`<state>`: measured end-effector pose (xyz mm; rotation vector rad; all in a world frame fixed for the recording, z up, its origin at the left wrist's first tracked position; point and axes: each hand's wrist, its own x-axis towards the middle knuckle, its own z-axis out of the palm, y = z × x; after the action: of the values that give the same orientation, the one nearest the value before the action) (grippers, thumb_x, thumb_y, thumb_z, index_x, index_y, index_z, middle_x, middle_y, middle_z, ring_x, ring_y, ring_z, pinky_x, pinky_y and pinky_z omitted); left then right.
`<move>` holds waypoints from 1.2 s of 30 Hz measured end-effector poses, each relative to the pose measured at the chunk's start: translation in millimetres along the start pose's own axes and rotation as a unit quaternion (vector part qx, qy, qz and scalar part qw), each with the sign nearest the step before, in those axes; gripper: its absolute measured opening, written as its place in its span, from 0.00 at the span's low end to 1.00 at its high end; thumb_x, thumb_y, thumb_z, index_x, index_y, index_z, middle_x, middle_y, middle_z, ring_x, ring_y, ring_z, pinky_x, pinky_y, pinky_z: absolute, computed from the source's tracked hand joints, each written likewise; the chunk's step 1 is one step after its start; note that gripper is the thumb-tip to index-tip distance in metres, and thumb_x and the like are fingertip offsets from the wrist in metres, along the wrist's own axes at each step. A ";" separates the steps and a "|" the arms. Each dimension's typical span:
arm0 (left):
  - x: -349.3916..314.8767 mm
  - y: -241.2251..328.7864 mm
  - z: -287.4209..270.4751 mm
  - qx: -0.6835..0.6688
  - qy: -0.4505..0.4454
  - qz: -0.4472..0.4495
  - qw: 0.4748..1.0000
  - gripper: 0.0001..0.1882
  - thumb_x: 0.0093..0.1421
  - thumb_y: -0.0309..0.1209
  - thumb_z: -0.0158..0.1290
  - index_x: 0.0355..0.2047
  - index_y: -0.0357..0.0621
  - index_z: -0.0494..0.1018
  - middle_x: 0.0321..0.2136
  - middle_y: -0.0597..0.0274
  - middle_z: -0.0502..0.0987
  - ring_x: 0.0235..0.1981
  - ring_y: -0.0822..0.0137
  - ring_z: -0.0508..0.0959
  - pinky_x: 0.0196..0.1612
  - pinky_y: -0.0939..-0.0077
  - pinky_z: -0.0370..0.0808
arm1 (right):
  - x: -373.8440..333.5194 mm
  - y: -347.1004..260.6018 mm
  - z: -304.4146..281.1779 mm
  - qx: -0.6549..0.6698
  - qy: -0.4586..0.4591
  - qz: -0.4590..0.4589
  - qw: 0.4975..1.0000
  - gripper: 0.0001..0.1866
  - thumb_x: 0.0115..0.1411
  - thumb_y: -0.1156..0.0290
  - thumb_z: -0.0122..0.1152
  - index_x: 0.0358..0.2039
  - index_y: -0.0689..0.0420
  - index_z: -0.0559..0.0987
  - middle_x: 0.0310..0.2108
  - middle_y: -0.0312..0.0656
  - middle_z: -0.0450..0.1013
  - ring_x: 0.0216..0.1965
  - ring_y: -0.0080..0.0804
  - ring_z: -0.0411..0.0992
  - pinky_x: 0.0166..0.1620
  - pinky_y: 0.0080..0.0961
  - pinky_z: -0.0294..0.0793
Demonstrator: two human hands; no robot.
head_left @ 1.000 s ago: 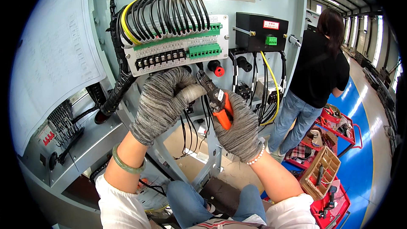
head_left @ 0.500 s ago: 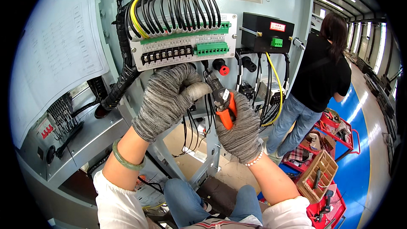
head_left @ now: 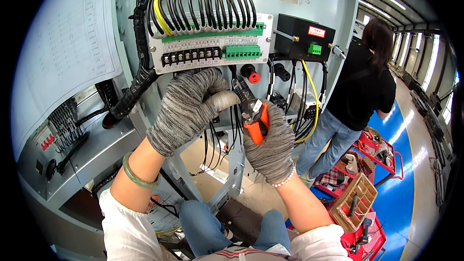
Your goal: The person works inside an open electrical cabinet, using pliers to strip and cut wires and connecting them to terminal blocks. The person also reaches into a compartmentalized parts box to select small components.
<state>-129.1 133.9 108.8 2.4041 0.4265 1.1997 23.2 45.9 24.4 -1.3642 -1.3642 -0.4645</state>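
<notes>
My right hand [head_left: 271, 147], in a grey knitted glove, is closed around orange-handled wire strippers [head_left: 254, 116]. Their dark jaws point up and left, beside thin black wires [head_left: 232, 116] hanging under the terminal panel [head_left: 157, 63]. Close to the jaws is the thumb of my gloved left hand [head_left: 191, 108]. Its fingers are curled in a pinch; what lies between them is hidden. Just above, the panel carries a row of black screw terminals [head_left: 191, 56] and green connectors [head_left: 242, 52]. A red round socket [head_left: 252, 75] sits right of the jaws.
Looped black wires [head_left: 208, 7] arch over the panel. A black box [head_left: 299, 38] and a yellow wire [head_left: 316, 101] are to the right. Paper drawings [head_left: 67, 58] hang at left. A person in black [head_left: 365, 82] stands at right, near red carts [head_left: 374, 234] and a wooden tray [head_left: 355, 203].
The whole view has shifted slightly. Both hands keep nearly the same place under the panel, and the wire strippers stay in my right hand.
</notes>
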 end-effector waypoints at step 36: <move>-142.1 1.5 100.1 0.137 -0.177 0.206 0.953 0.32 0.47 0.45 0.57 0.53 0.49 0.65 0.51 0.56 0.67 0.53 0.56 0.67 0.55 0.58 0.63 | -95.7 29.2 -65.6 -0.145 -0.492 0.047 0.857 0.33 0.45 0.61 0.64 0.50 0.59 0.65 0.39 0.52 0.69 0.41 0.47 0.69 0.44 0.39 0.69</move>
<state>-130.6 46.4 -41.4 2.9788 -0.0318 0.8687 50.4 -45.5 -47.9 -2.0437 -2.0765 0.1687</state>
